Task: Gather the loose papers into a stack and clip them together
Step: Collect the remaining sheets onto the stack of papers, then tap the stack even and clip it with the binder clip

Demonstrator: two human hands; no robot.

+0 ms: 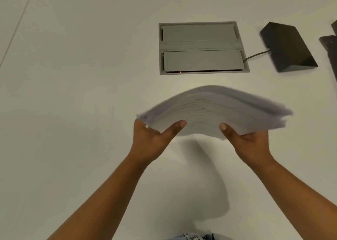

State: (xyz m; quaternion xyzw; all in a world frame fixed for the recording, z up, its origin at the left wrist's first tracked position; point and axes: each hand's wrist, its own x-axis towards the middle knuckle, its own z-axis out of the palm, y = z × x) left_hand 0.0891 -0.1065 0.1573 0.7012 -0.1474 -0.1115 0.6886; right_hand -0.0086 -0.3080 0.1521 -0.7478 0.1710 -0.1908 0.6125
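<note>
Pale table (73,93) with grey hatch (202,47); left hand (155,139), right hand (249,141), fingers clamped on paper stack (215,110).

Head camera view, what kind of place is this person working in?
Probably an office or meeting room: a plain white table with a recessed grey power box, a cabled black device, and a paper stack.

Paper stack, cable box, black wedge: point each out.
paper stack (215,110), head view, top sheet
cable box (200,46), head view, centre bar
black wedge (284,44), head view, top face
</note>
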